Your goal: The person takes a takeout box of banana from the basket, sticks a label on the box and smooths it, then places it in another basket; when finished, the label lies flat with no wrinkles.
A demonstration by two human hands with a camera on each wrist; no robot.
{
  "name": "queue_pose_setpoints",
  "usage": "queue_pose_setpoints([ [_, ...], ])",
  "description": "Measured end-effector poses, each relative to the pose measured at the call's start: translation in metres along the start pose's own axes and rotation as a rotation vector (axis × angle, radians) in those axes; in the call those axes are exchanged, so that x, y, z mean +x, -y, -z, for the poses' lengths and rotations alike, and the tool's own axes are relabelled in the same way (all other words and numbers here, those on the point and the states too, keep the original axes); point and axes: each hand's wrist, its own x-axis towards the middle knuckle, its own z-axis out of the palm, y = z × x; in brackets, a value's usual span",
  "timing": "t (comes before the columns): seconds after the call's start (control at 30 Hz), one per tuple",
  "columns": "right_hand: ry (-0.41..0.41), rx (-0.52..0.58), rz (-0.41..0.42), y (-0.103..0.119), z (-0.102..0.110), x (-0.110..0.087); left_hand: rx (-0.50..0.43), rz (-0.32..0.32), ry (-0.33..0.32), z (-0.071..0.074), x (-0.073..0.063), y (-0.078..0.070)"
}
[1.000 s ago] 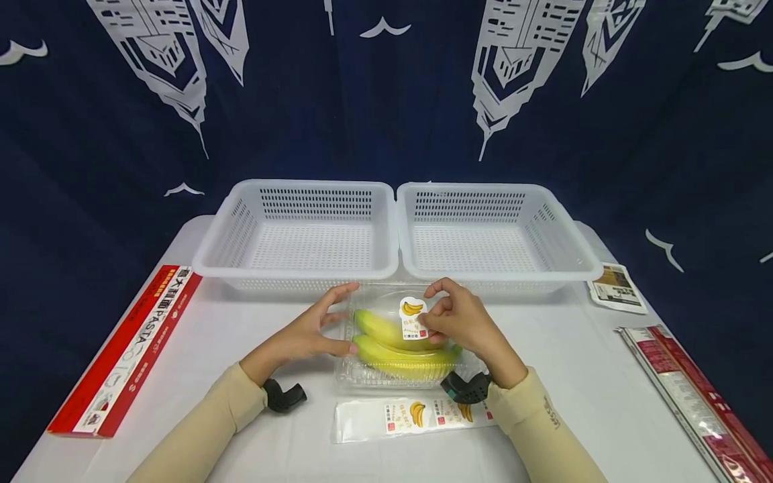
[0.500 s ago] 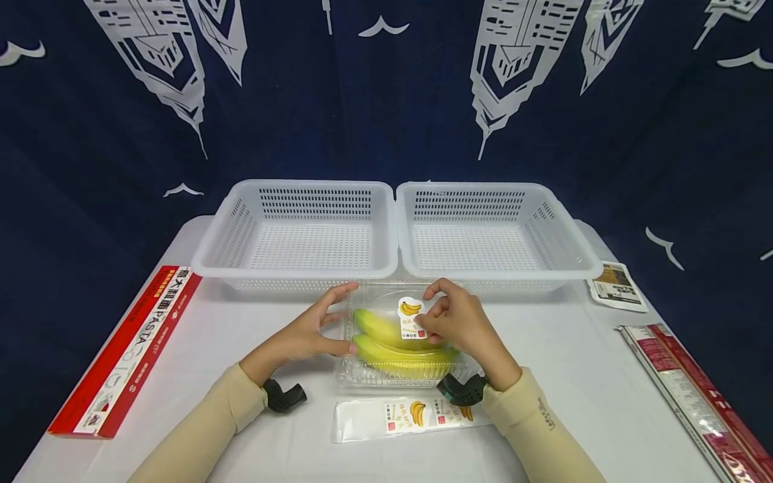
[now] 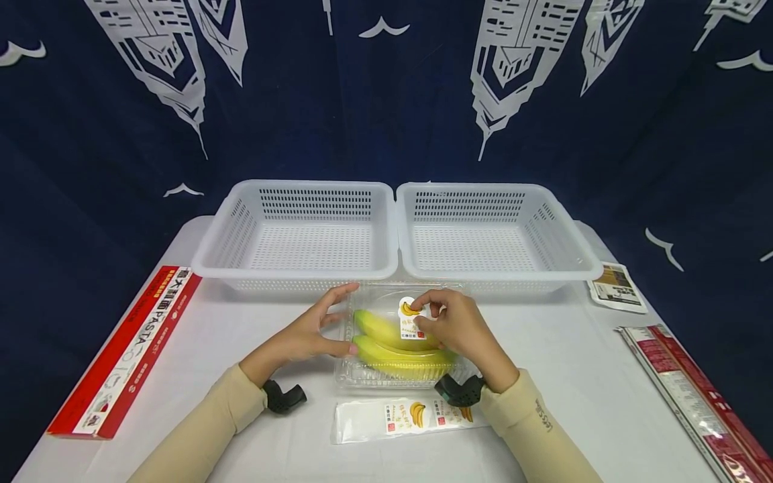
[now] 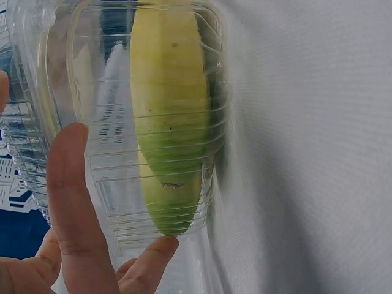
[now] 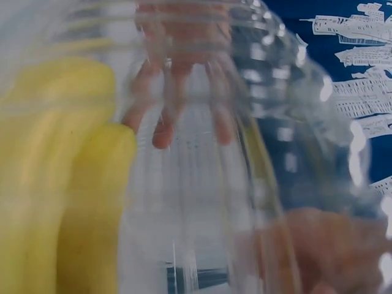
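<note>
A clear plastic clamshell box (image 3: 374,382) with yellow-green bananas (image 3: 392,352) inside lies at the table's middle. My left hand (image 3: 314,330) is spread along its left side, thumb at the near corner and forefinger at the far one. In the left wrist view its fingertips (image 4: 68,184) touch the ribbed wall beside a banana (image 4: 171,110). A white banana sticker (image 3: 412,329) lies on the lid. My right hand (image 3: 461,325) is over the sticker's right side, forefinger on its upper part and thumb at its right edge. The right wrist view is blurred through the clear plastic.
A strip of more banana stickers (image 3: 362,422) lies in front of the box. Two white baskets (image 3: 302,274) stand behind it. A red pasta box (image 3: 129,355) is at left; a printed packet (image 3: 616,288) and a long red-and-white package (image 3: 694,396) are at right.
My right forefinger has moved left and down from beside the sticker onto its upper part. The left hand, the box and the bananas have stayed in place.
</note>
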Motion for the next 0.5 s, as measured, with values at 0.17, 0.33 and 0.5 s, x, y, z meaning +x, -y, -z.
queue_pose_setpoints([
  [0.17, 0.014, -0.021, 0.011, 0.0012, 0.0006, -0.0007, 0.001, -0.004, -0.002, -0.0001, 0.0002, -0.0006],
  [0.33, 0.019, -0.045, 0.015, 0.0015, 0.0007, -0.0008, 0.003, -0.005, -0.002, -0.0004, 0.0001, -0.0008],
  [0.5, 0.035, -0.052, 0.039, 0.002, 0.0017, -0.0011, -0.01, 0.002, 0.0, -0.0006, -0.0004, -0.001],
])
